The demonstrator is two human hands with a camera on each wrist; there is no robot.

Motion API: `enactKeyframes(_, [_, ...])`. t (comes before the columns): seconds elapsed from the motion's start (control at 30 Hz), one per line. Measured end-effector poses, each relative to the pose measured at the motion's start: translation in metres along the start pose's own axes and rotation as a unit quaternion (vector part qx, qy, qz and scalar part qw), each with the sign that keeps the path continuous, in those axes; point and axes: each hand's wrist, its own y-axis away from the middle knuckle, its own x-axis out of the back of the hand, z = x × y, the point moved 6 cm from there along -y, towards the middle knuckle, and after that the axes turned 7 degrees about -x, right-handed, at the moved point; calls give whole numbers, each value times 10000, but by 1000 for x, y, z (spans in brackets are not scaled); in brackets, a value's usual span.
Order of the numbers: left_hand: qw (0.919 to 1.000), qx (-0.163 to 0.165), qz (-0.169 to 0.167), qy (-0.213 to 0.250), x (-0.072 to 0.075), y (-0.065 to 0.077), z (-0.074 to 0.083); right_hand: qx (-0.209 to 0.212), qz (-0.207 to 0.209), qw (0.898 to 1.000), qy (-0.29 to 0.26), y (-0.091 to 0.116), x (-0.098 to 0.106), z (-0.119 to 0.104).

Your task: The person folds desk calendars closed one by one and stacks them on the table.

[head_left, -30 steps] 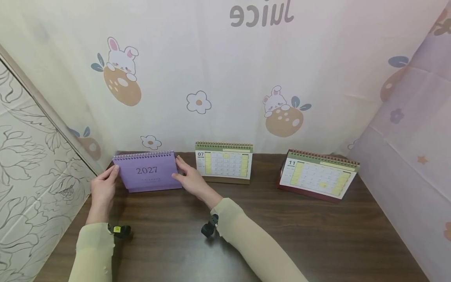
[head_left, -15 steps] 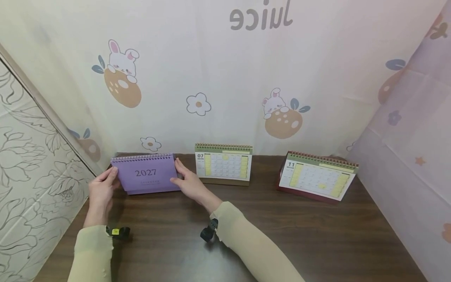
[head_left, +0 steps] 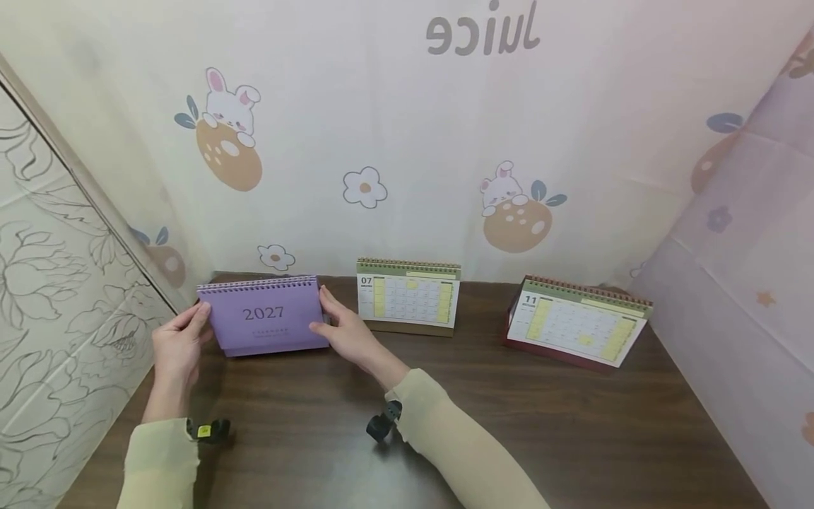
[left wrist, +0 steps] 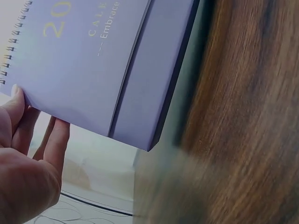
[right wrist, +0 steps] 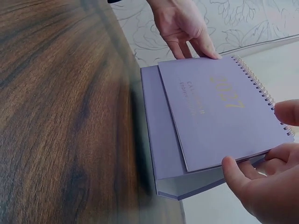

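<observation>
A purple spiral-bound desk calendar (head_left: 263,325) marked 2027 stands tent-like at the back left of the table. My left hand (head_left: 177,350) grips its left side, thumb on the front cover near the top corner and fingers behind, as the left wrist view shows. On the opposite side my right hand (head_left: 350,336) holds the edge between thumb and fingers; in the right wrist view a fingertip lies at the coil (right wrist: 254,77). To its right stands a desk calendar (head_left: 407,297) showing page 07. Farther right is another desk calendar (head_left: 575,322) with page 11 and a dark red base, turned at an angle.
The dark wood table (head_left: 496,417) runs back to a pale curtain (head_left: 420,127) printed with rabbits and flowers. A panel with line-drawn flowers (head_left: 57,332) closes off the left side, and a pinkish curtain (head_left: 744,283) hangs on the right.
The purple calendar has shifted slightly left and toward me, with both hands moving along on it. The other two calendars stay in place; the head view has shifted a little.
</observation>
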Motion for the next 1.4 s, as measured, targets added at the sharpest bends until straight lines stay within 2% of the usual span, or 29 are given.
enactKeyframes(0.4, [9992,-267,-191,234,-4,22,13,24,-157,9993,-350,22,12,-8])
enactKeyframes(0.67, [9976,-510,-457,-41,-6,39,14,164,-19,9995,-285,44,17,-10])
enactKeyframes(0.8, [9964,-633,-562,104,-15,47,17,230,136,9992,-313,53,23,-7])
enactKeyframes(0.9, [9950,-721,-674,176,-22,55,19,225,165,9982,-528,61,28,-3])
enactKeyframes(1.07, [9918,-896,-908,82,-33,66,21,175,187,9960,-852,73,36,7])
enactKeyframes(1.4, [9845,-1058,-1399,48,-62,87,22,391,357,9935,-1010,101,62,15])
